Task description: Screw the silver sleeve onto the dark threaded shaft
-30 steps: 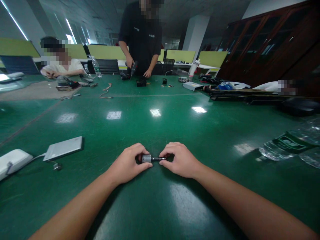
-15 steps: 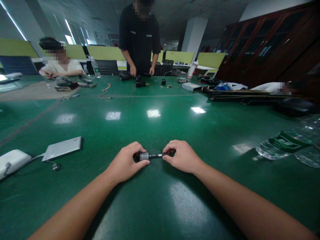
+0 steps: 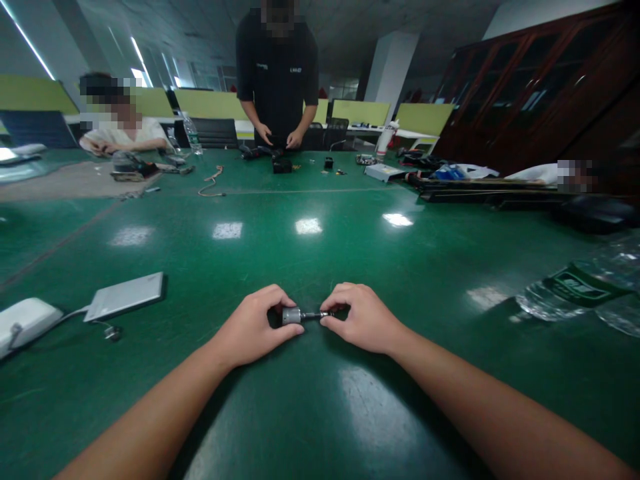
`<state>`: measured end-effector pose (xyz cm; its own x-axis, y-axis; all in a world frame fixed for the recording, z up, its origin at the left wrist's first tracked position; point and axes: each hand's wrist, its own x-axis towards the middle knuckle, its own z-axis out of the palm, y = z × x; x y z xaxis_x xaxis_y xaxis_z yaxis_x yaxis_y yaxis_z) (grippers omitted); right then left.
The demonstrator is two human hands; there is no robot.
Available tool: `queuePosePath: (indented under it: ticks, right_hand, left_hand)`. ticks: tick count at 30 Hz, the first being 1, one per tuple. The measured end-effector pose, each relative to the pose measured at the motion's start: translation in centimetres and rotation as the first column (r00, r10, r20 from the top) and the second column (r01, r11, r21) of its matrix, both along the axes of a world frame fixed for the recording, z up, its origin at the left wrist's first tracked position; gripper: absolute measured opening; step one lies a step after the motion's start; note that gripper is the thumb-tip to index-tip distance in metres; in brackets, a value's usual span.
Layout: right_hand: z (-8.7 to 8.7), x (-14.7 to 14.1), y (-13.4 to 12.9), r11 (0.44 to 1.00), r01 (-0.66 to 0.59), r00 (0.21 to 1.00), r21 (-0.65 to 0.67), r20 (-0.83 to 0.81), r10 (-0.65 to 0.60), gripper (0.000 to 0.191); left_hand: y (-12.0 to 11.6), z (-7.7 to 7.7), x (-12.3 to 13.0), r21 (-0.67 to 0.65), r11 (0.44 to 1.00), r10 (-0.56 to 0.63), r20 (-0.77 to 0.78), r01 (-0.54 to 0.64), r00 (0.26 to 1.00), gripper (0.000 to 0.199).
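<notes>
Between thumb and fingers, my left hand [image 3: 257,325] grips a small grey metal cylinder [image 3: 291,315] low over the green table [image 3: 310,260]. A thin dark shaft [image 3: 311,316] runs from the cylinder to the right. My right hand [image 3: 365,319] pinches a dark ridged piece [image 3: 327,314] around the far end of that shaft; part of the piece is hidden by the fingers. The shaft lies level, and a short length of it shows between the two hands.
On the left lie a grey flat box [image 3: 125,297] and a white device [image 3: 27,323] joined by a cable. Plastic bottles [image 3: 575,291] lie at the right. Across the table a person in black [image 3: 277,80] handles parts; another person [image 3: 125,130] sits at left.
My right hand has moved slightly left with the ridged piece, and less of the shaft shows between my hands. Across the table, the standing person's hands have come closer together.
</notes>
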<state>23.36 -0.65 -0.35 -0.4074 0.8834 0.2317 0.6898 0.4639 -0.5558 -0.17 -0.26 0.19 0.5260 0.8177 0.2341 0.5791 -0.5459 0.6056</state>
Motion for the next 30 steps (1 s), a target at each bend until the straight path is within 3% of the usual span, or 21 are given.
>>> queuePosePath:
  ticks: [7,16,30]
  right_hand:
    - [-0.3,-0.5,-0.1,0.998,-0.066,0.996,-0.005,-0.055,0.065,0.018]
    - [-0.3,-0.8,-0.4,0.991,-0.133,0.990,0.013,-0.047,0.133,0.013]
    - [-0.7,-1.1,-0.5,0.979,-0.198,0.978,0.046,-0.057,0.200,0.013]
  left_hand:
    - [-0.1,0.3,0.1,-0.027,0.999,-0.032,0.001,0.032,1.000,0.017]
    - [-0.2,0.1,0.0,-0.043,0.994,-0.098,0.021,0.099,0.995,0.018]
    - [-0.1,0.0,0.0,-0.060,0.994,-0.094,0.043,0.096,0.995,0.017]
